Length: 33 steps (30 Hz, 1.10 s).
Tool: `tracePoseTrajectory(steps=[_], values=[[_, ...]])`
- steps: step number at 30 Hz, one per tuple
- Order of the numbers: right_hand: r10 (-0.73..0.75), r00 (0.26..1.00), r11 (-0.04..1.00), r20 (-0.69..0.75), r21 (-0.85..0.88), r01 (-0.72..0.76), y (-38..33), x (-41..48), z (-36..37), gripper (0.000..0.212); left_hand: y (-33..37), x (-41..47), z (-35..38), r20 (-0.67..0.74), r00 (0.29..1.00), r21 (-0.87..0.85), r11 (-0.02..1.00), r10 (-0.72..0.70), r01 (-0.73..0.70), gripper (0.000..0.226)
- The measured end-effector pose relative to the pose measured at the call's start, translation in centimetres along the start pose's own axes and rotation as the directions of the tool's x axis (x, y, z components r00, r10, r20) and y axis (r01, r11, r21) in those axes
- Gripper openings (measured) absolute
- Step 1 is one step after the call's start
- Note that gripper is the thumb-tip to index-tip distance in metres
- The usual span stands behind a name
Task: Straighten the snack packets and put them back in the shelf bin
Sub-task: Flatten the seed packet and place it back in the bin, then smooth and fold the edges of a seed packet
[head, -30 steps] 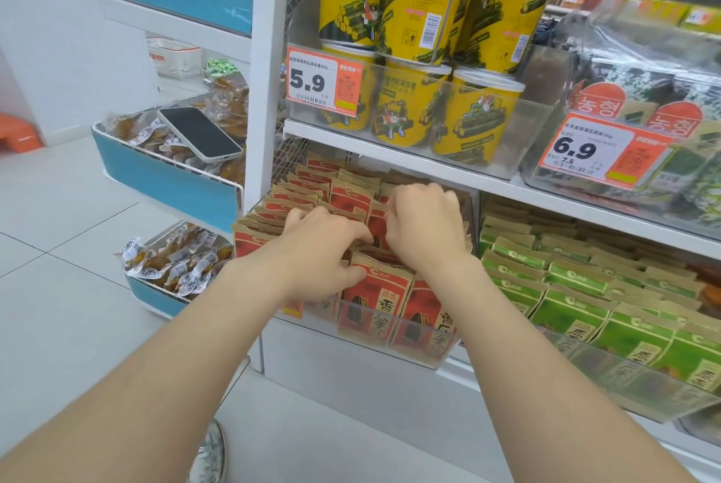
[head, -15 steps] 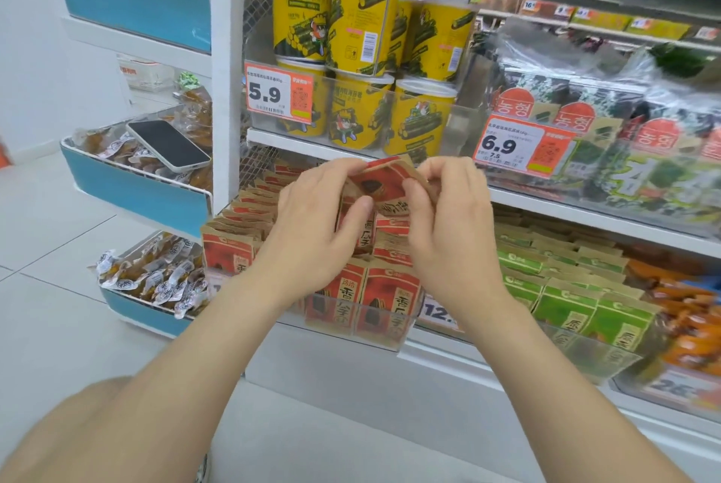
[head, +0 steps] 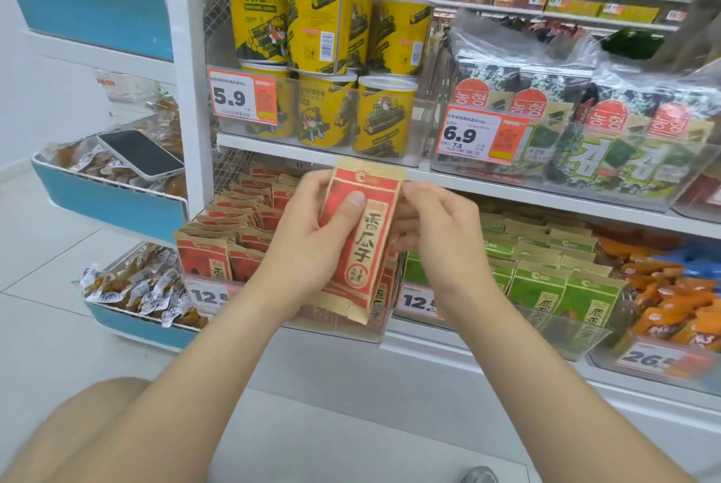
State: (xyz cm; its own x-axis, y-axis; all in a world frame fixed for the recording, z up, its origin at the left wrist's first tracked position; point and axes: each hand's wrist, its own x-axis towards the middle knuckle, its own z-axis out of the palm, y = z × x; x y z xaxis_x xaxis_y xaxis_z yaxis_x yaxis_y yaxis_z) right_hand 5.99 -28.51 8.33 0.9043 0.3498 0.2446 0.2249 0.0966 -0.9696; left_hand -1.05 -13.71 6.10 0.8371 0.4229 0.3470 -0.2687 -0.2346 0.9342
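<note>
Grip, left hand [head: 312,244]: holds one red snack packet [head: 366,248], thumb pressed flat on its printed front, the other fingers hidden behind it.
Grip, right hand [head: 441,232]: pinches the packet's right edge near the top; the lower fingers curl in behind that edge.
Held packet: out of the bin, lifted in front of the shelves between both hands; nearly upright, its top leaning slightly right, printed face toward the camera.
Shelf bin [head: 374,334]: clear-walled, on the lower shelf, directly behind and below the hands; a 12.8 price tag [head: 210,293] sits on its front.
Bin contents: rows of matching red packets [head: 242,232] standing on end, filling the left side; the right side is hidden by the hands.
Neighbouring bin: green packets [head: 546,279] just to the right, then orange packets [head: 671,307] farther right.
Upper shelf: yellow tubs [head: 324,33] stacked two high behind a 5.9 tag [head: 244,96]; seaweed packs [head: 585,139] beside them behind a 6.9 tag [head: 482,135].
Side rack: a phone [head: 142,152] lies face up on wrapped snacks in a blue tray at left.
</note>
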Motion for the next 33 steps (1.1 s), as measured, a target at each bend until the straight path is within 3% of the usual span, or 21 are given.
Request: tracePoseTrajectory(steps=[2,5,8,12,18,26,30,33], values=[[0.041,0.998,0.999,0.052,0.030,-0.043,0.1,-0.4,0.3,0.028,0.1,0.0,0.4,-0.038,0.996,-0.109,0.991,-0.086,0.082,0.037],[0.016,0.997,0.999,0.076,0.045,-0.020,0.6,-1.0,0.7,0.025,-0.3,0.1,0.6,-0.076,0.995,-0.005,0.998,-0.066,0.066,0.033],[-0.034,0.999,0.998,0.041,-0.045,0.036,0.7,-1.0,0.6,0.024,-0.4,-0.2,0.8,-0.032,0.999,0.077,0.996,-0.041,0.044,0.033],[0.002,1.000,1.000,0.029,0.015,-0.003,0.2,-1.1,0.4,0.011,0.3,-1.0,1.0,0.022,0.998,0.013,0.998,-0.063,0.063,0.034],[0.121,0.987,0.980,0.106,0.146,-0.136,0.1,-1.0,0.6,0.016,0.5,-1.2,0.7,0.042,0.998,0.004,0.999,-0.041,0.041,0.026],[0.123,0.988,0.980,0.093,0.144,-0.135,0.4,-1.2,1.8,0.018,0.5,-1.1,0.3,0.054,0.993,-0.031,0.994,-0.104,0.106,0.029],[0.047,0.994,0.996,0.095,0.066,-0.053,0.6,-1.1,1.8,0.009,0.5,-0.9,-0.1,0.025,0.991,-0.058,0.989,-0.133,0.134,0.030],[-0.093,0.978,0.977,0.187,-0.173,0.126,0.9,-1.1,1.6,0.006,0.3,-0.6,-0.2,-0.053,0.983,-0.186,0.969,-0.173,0.161,0.030]])
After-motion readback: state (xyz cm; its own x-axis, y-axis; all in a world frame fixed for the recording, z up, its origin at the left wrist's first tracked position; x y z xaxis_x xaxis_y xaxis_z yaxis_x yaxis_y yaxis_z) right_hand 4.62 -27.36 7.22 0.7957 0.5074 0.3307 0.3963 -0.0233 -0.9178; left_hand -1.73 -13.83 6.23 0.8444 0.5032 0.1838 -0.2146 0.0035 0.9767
